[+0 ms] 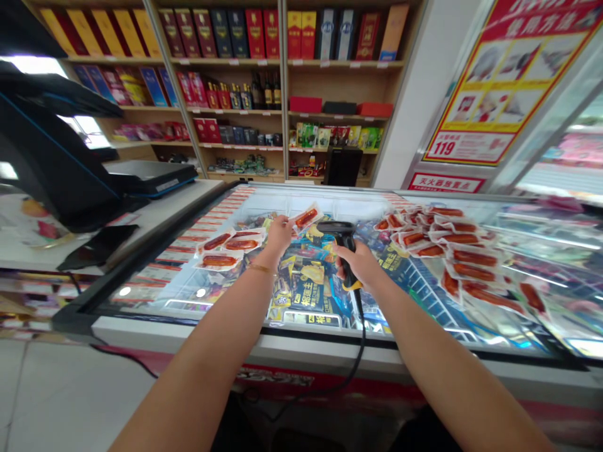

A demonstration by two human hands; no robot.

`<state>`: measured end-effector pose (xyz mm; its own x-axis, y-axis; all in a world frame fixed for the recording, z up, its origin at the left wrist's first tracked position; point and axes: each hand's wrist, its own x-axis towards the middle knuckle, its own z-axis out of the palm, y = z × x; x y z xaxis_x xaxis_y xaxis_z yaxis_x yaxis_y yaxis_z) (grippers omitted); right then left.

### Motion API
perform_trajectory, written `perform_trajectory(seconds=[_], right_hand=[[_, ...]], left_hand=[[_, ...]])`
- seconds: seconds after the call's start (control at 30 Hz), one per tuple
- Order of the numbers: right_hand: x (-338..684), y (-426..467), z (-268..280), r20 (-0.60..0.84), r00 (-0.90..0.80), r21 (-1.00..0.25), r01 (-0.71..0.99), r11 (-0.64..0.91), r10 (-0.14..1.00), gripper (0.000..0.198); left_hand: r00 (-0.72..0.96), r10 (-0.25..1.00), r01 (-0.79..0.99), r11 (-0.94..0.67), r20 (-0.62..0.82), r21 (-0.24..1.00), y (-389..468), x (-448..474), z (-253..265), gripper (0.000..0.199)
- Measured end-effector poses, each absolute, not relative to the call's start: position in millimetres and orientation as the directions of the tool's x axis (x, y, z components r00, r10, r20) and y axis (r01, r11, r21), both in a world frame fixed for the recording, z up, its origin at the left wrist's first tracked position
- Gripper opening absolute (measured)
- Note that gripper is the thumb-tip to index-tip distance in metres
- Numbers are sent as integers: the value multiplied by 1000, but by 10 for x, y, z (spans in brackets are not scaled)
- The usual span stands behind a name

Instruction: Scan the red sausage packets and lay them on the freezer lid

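My left hand is closed on the edge of a vacuum-packed sausage, held above the glass top of a chest freezer. In my right hand is a black barcode scanner, its head turned left toward that pack. From the handle a black cable hangs over the freezer's front edge. A few similar sausage packs lie on the glass left of my left hand. To the right of the scanner, a larger spread of sausage packs covers the glass.
Under the glass are colourful frozen-food bags. A black weighing scale stands on the counter at left. Behind the freezer, shelves hold boxes and bottles. A red poster hangs at right.
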<state>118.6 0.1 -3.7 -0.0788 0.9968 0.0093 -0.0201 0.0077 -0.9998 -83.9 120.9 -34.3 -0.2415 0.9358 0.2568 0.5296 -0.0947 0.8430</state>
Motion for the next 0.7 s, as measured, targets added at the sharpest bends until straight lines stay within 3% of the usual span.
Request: perform_trajectory(seconds=[0.33, 0.7], right_hand=[[1157, -149, 9, 61, -193, -981, 169, 94, 979, 25], [1158, -168, 21, 72, -226, -977, 181, 114, 972, 22]], left_hand=[[-238, 902, 554, -179, 360, 813, 1222, -914, -348, 15], [-229, 894, 635, -163, 385, 755, 1181, -909, -330, 16]])
